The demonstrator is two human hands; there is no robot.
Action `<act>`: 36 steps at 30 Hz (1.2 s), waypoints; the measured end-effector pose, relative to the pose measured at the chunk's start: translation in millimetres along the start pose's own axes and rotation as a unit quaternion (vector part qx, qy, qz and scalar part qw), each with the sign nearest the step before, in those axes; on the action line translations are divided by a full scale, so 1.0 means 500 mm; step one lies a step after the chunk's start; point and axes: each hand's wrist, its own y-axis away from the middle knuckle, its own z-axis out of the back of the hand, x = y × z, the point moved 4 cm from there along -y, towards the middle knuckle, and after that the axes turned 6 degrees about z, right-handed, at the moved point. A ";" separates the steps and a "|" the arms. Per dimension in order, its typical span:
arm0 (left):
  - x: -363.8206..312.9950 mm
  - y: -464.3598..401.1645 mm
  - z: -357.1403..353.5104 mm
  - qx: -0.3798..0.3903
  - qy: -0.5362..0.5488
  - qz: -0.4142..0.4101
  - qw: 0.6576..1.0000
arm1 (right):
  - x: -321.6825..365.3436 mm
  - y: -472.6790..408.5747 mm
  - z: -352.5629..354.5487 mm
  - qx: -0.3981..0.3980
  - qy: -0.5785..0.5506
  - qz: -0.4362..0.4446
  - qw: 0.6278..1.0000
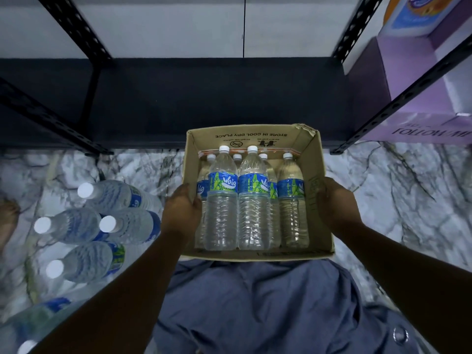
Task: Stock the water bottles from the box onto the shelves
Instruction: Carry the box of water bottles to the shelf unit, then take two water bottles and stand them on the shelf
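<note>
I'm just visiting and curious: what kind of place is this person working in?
Probably a shop stockroom or storage area. A black slotted-metal shelving rack stands over a marble-patterned floor, a brown cardboard box holds clear plastic water bottles, and purple product cartons sit on the neighbouring shelf.

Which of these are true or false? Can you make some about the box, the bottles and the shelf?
1. Both hands, left hand and right hand, hold the brown cardboard box. True.
2. The clear plastic water bottles in it have red caps. False: white caps.
3. The black metal shelf ahead holds bottles. False: none visible there.
4. More bottles stand on the marble floor. True.
</note>
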 end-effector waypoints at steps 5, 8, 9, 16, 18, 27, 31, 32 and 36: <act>-0.035 0.039 0.003 0.050 -0.046 -0.039 0.997 | 0.049 0.030 0.017 0.030 -0.009 0.018 0.999; -0.056 0.059 0.012 0.067 -0.071 -0.052 0.994 | 0.075 0.040 0.020 0.065 0.005 0.016 0.998; -0.062 0.065 0.016 0.068 -0.073 -0.056 0.993 | 0.086 0.044 0.021 0.074 0.012 0.021 0.997; -0.065 0.079 0.027 0.076 -0.058 -0.078 0.992 | 0.151 0.056 0.010 0.127 0.028 0.019 0.991; -0.057 0.070 0.014 0.082 -0.061 -0.077 0.992 | 0.162 0.051 -0.012 0.137 0.021 0.021 0.990; -0.026 -0.024 -0.090 0.071 -0.078 -0.096 0.990 | 0.149 -0.012 -0.171 0.142 -0.007 0.006 0.990; -0.008 -0.068 -0.134 0.070 -0.090 -0.098 0.989 | 0.131 -0.043 -0.235 0.129 -0.030 -0.002 0.991; -0.004 -0.077 -0.143 0.073 -0.088 -0.096 0.989 | 0.127 -0.050 -0.248 0.125 -0.031 -0.002 0.992; 0.013 -0.110 -0.177 0.084 -0.056 -0.085 0.991 | 0.115 -0.073 -0.286 0.107 -0.020 0.002 0.994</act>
